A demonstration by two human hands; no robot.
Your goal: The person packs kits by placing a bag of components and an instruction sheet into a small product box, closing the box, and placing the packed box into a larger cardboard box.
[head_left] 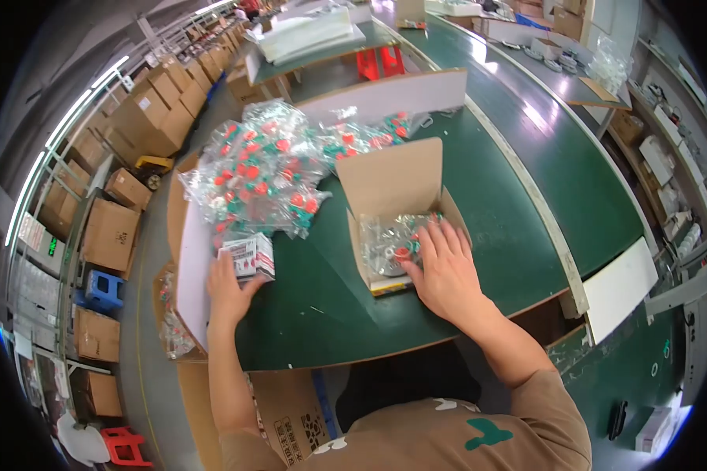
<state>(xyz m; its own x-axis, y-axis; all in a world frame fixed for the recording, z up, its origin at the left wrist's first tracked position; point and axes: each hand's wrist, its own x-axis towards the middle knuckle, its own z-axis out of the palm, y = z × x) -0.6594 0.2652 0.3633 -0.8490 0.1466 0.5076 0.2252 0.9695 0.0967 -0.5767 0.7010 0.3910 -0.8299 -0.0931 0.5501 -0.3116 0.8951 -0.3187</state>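
An open cardboard box (393,177) stands on the green table with its lid raised. Inside it lie clear plastic bags (381,235) of small metal, red and green parts. My right hand (446,267) rests on the bags at the box's right side, fingers spread. At the left, my left hand (229,292) is around the near left side of a small white printed box (250,257), thumb at its front. Behind that small box is a large heap of clear bags (263,165) with red and green parts.
A white-lined carton wall (192,267) runs along the table's left edge, and another panel (393,93) stands behind the bags. A pale rail (526,188) borders the table's right side. Stacked cartons (114,235) line the aisle at left.
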